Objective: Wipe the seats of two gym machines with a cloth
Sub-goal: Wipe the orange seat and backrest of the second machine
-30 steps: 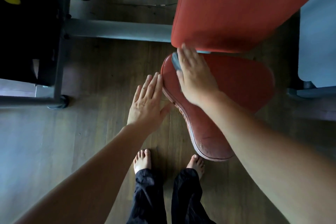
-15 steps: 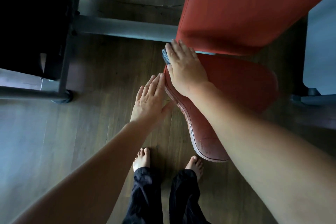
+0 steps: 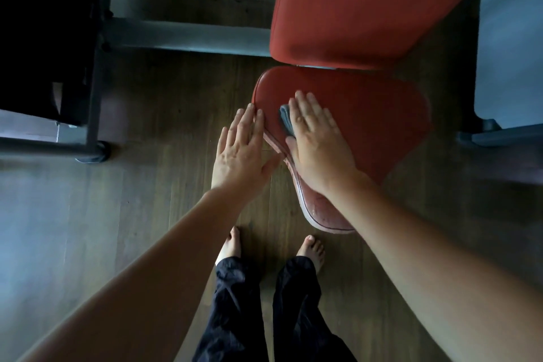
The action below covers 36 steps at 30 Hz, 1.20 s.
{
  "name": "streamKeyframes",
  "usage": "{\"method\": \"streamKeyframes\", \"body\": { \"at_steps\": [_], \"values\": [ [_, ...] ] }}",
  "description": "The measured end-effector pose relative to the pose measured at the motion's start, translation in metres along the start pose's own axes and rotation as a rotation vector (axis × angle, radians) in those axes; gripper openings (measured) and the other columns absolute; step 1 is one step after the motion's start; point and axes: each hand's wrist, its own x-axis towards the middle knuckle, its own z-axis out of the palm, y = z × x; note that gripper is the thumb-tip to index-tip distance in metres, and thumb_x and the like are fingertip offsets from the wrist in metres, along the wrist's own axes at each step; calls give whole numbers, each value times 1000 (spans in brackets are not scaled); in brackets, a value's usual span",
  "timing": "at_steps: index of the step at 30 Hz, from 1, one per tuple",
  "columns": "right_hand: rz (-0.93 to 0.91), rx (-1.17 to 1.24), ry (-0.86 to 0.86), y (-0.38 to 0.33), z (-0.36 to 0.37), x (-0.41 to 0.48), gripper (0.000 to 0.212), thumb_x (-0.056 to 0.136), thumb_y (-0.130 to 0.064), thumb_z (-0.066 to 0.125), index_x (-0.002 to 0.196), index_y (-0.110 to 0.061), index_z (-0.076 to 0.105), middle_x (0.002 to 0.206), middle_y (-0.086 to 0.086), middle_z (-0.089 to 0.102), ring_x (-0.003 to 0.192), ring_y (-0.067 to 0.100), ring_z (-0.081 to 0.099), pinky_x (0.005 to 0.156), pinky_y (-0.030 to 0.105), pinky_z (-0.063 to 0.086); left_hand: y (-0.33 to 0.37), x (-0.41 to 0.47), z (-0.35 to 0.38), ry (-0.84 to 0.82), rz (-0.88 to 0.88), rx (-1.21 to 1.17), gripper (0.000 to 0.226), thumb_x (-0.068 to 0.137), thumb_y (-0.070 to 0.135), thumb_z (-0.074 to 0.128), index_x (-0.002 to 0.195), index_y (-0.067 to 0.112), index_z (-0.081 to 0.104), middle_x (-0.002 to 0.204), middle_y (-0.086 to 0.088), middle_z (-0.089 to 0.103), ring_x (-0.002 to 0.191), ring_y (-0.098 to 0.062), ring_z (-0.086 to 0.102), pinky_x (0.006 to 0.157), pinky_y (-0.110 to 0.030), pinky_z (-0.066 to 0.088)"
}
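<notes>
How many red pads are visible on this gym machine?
2: the seat under the right hand, and the larger back pad beyond it. More may be out of view.

Location: indoor gym room.

Indicators:
- A red padded seat [image 3: 370, 126] with a matching backrest [image 3: 367, 3] above it, as fitted to an exercise machine.
- A grey steel beam [image 3: 188, 37] lying low along the floor [image 3: 141, 229], which is dark wood plank.
- At left, a second frame [image 3: 94, 91] of dark tubing on a rubber foot [image 3: 100, 153].
- The person's bare feet [image 3: 312, 250] on the planks.
</notes>
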Motion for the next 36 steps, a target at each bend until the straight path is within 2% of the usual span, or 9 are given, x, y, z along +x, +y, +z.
{"method": "streamKeyframes", "body": {
  "at_steps": [5,9,12,18,22,25,30,33,36],
  "values": [
    [-67,-42,-47,-1,4,-60,64,102,-35,34,159,-9,22,170,9,16,157,25,12,125,48,20,0,0,-5,-10,39,61,91,96,65,45,165,16,10,174,0,2,160,-18,-3,130,-44,7],
    [83,9,9,6,0,-12,66,99,-33,41,158,-8,25,168,9,21,156,26,18,123,49,25,3,2,-5,4,143,93,85,96,63,47,163,18,21,173,2,10,160,-19,2,130,-46,9],
    [153,-11,35,-2,3,-28,67,100,-35,41,159,-8,23,169,9,18,157,27,15,125,48,22,9,3,-4,23,146,82,81,97,59,52,162,18,26,172,2,15,160,-19,5,130,-46,10],
    [57,-2,-7,0,9,-94,64,102,-35,33,159,-9,23,169,9,19,157,25,15,125,48,21,15,-3,-6,2,206,90,76,98,57,49,162,20,28,172,1,16,160,-19,7,130,-46,10],
    [214,28,48,20,1,-45,65,99,-34,40,158,-10,27,168,8,23,155,26,19,123,50,25,16,-2,-5,8,226,102,73,100,55,50,161,20,30,172,2,17,160,-19,7,130,-47,10],
    [311,11,81,-2,8,-65,66,100,-34,41,158,-8,24,168,10,21,156,28,17,124,49,22,20,-4,-4,17,266,83,70,100,48,54,160,21,33,172,1,20,160,-21,9,130,-46,10],
    [149,47,45,0,15,-112,64,101,-35,35,158,-8,26,168,9,21,156,26,17,125,48,21,27,-8,-1,9,323,89,63,101,50,45,158,25,37,171,-1,23,160,-22,12,129,-46,14],
    [310,82,87,35,5,-72,64,100,-32,37,158,-8,26,168,11,23,155,28,20,124,50,22,30,-8,3,12,388,79,62,99,48,45,156,26,40,170,-2,26,159,-24,14,128,-48,17],
    [465,104,139,24,5,-67,65,100,-31,41,158,-6,24,167,13,23,156,29,18,124,50,21,35,-10,3,-13,392,66,61,101,45,48,157,26,39,170,-1,25,160,-23,12,129,-47,15]
  ]
}}
